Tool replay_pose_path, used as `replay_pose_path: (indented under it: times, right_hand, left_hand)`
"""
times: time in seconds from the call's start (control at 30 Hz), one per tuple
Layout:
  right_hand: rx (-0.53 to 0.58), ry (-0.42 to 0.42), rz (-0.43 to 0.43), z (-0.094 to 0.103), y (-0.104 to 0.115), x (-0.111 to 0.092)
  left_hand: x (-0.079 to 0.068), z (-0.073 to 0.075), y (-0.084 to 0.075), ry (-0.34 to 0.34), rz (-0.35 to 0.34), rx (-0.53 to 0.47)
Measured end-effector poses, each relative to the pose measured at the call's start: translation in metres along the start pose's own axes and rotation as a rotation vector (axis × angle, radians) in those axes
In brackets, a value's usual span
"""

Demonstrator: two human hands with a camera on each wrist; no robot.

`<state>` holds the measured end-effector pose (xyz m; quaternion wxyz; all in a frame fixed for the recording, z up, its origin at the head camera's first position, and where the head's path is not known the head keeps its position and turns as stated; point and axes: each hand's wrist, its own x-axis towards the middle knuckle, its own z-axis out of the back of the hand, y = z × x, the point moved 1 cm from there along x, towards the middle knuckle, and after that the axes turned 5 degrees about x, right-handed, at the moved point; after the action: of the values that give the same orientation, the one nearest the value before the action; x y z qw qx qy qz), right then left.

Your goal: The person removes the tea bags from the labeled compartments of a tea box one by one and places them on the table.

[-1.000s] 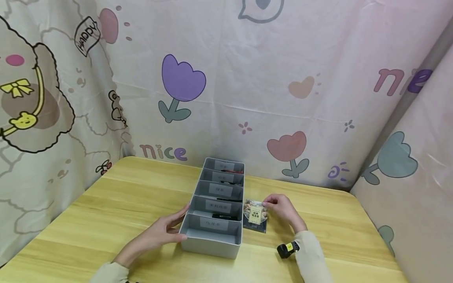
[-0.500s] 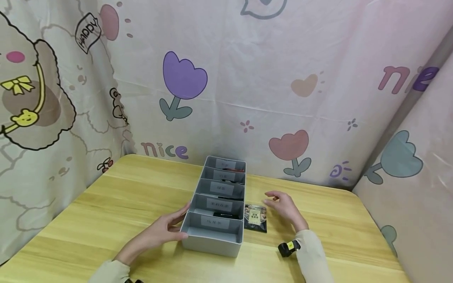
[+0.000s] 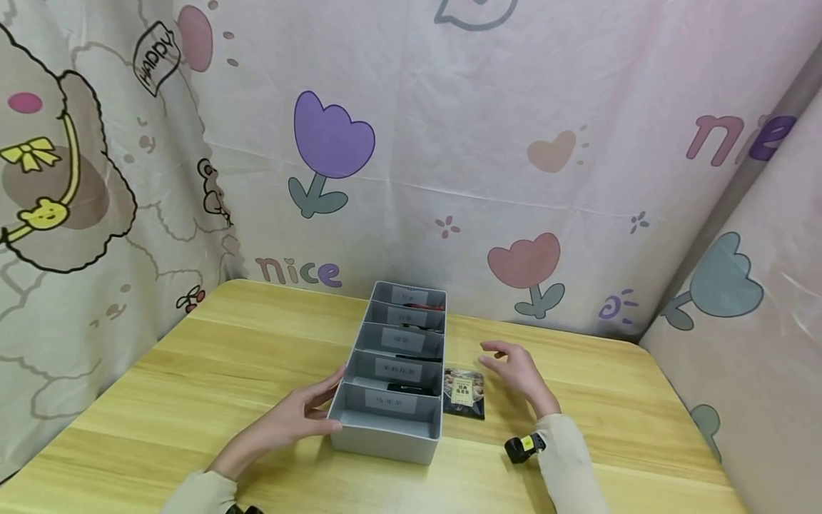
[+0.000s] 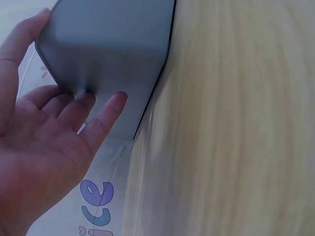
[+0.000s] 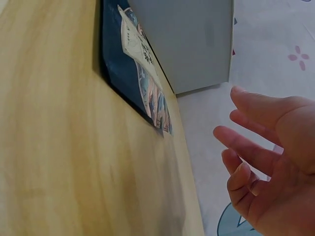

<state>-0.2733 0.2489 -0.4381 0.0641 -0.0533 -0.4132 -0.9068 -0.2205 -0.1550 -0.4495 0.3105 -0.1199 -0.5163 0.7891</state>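
Observation:
A long grey divided box [image 3: 385, 446] stands on the table, with a labelled wall in each compartment. My left hand [image 3: 298, 415] is at its near left corner. In the left wrist view, fingertips [image 4: 118, 98] touch the outer side wall and the thumb is at the rim. Flat on the table by the box's right side lies a dark tea sachet [image 3: 464, 394] with a pale printed label. My right hand [image 3: 516, 369] hovers just beyond the sachet's right side, fingers loosely bent and holding nothing. The right wrist view shows a gap between that hand and the tea sachet.
Dark packets [image 3: 411, 390] lie in the middle compartments, and a red one [image 3: 424, 307] is in the farthest. A printed curtain [image 3: 411, 143] hangs behind the wooden table [image 3: 244, 343] and along both sides.
The right hand has let go of the tea sachet's far right corner and drawn slightly back from it. The sachet now lies flat. The left hand has stayed at the box.

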Motion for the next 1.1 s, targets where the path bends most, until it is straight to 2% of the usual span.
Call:
replay_pose_path:
  times: [0.3,0.57,0.8,1.1]
  right_hand:
    - [0.010,-0.010,0.015,-0.004,0.001,0.000]
    - [0.059,0.003,0.027,-0.010,0.010,-0.007]
    - [0.090,0.040,0.092,-0.013,0.022,-0.018]
    - [0.138,0.074,0.198,-0.015,0.049,-0.028]
  left_hand:
    - [0.001,0.001,0.000,-0.005,-0.007,0.000]
    - [0.001,0.000,-0.001,-0.003,-0.021,-0.014]
    - [-0.001,0.000,-0.001,-0.004,-0.021,-0.005]
    - [0.001,0.000,-0.001,-0.006,-0.019,0.003]
